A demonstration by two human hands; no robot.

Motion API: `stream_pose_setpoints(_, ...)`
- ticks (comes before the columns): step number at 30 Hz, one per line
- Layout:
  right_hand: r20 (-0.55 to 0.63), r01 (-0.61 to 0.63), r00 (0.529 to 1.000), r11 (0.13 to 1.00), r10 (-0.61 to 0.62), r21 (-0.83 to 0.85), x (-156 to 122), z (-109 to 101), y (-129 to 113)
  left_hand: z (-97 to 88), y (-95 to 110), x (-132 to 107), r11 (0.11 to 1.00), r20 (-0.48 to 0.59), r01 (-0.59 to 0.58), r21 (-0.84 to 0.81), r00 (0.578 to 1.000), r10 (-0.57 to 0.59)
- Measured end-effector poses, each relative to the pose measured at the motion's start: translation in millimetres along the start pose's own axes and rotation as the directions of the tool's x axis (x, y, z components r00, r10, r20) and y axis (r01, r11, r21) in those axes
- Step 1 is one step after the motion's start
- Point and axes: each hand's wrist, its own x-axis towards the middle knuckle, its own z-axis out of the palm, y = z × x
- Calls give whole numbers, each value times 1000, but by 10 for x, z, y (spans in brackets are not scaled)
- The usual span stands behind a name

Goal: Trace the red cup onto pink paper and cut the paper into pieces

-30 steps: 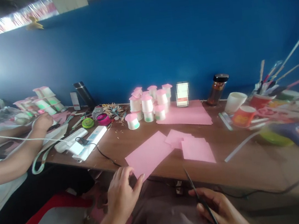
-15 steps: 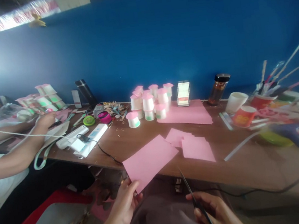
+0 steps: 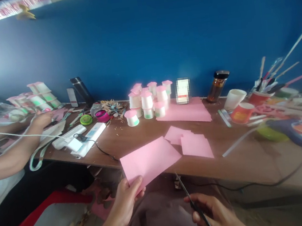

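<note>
My left hand (image 3: 127, 200) grips the near-left corner of a pink sheet of paper (image 3: 150, 160), thumb on top and fingers beneath. The sheet is tilted above the table's front edge. In my right hand (image 3: 212, 211) is a pair of scissors (image 3: 190, 198), seen nearly edge-on, the thin blades pointing up and left, apart from the sheet. Cut pink paper pieces (image 3: 196, 146) lie on the table just beyond the held sheet. Farther back, white paper cups (image 3: 147, 100) with pink paper tops stand in stacks.
A pile of pink sheets (image 3: 194, 110) lies beneath a phone-like blurred object. A white power strip (image 3: 89, 139) with a black cord is at left, near another person's arm (image 3: 20, 149). At right stand a dark-lidded bottle (image 3: 218, 86), a red paper cup (image 3: 242, 112) and a glue gun (image 3: 287, 129).
My left hand has tilted the pink sheet slightly and shifted its grip a little. The scissors have moved slightly left with my right hand. The camera view has shifted a little.
</note>
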Motion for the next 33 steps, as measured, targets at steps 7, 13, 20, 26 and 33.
stream_pose_setpoints(7,88,-6,996,999,2,41,-33,5,-102,8,186,-18,954,63,-250,167,968,243)
stream_pose_setpoints(13,117,17,992,966,-48,259,30,-24,-125,96,257,-36,868,179,-383,317,923,342)
stream_pose_setpoints(20,52,44,997,958,-61,283,51,-55,-198,192,174,-89,875,228,-336,348,936,268)
stream_pose_setpoints(26,-10,69,998,951,-69,301,68,-37,-163,256,175,-128,863,266,-352,362,926,267)
stream_pose_setpoints(33,-88,82,994,966,-62,244,95,-10,-155,277,163,-123,883,258,-331,332,933,252)
